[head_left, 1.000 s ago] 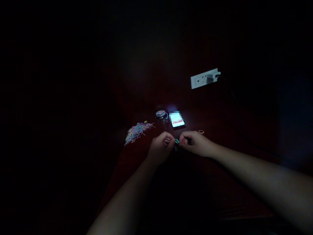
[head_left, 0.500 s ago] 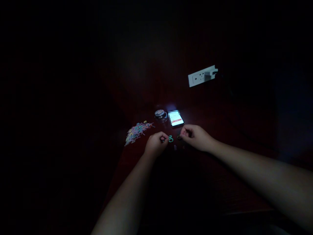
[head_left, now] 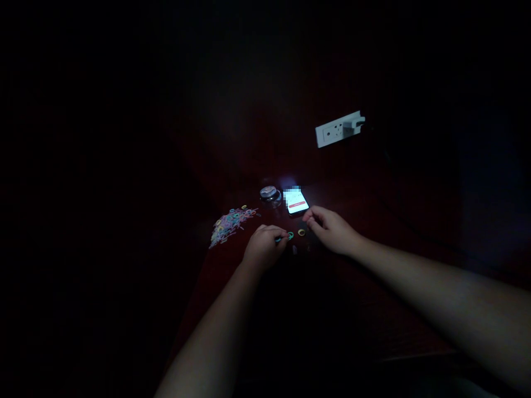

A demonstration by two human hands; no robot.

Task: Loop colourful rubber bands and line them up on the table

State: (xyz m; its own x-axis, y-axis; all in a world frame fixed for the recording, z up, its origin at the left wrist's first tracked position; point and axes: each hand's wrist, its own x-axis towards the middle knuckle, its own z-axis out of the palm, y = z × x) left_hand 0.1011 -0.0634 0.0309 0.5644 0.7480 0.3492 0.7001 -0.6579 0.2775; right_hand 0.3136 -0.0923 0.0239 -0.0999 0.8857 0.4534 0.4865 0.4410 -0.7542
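My left hand (head_left: 265,246) is closed in a pinch, with a bit of teal hair tie (head_left: 277,239) showing between its fingers. A green hair tie (head_left: 291,235) is right at its fingertips; whether they touch it I cannot tell. Just to the right, a yellow hair tie (head_left: 301,232) lies on the dark red table. Beside that one is my right hand (head_left: 329,229), its thumb and forefinger slightly apart and nothing visible in them. A small pale piece (head_left: 295,250) and a dim one (head_left: 308,249) lie nearer me.
A heap of small coloured hair ties (head_left: 232,224) lies at the table's left edge. Behind my hands stand a round clear jar with a lid (head_left: 269,194) and a lit phone (head_left: 297,204). A white power socket (head_left: 338,130) with a plug is on the wall. The surroundings are very dark.
My right hand has let go of the yellow hair tie and drawn slightly up from it. The green hair ties at my left fingertips have shifted, and one now shows between the fingers.
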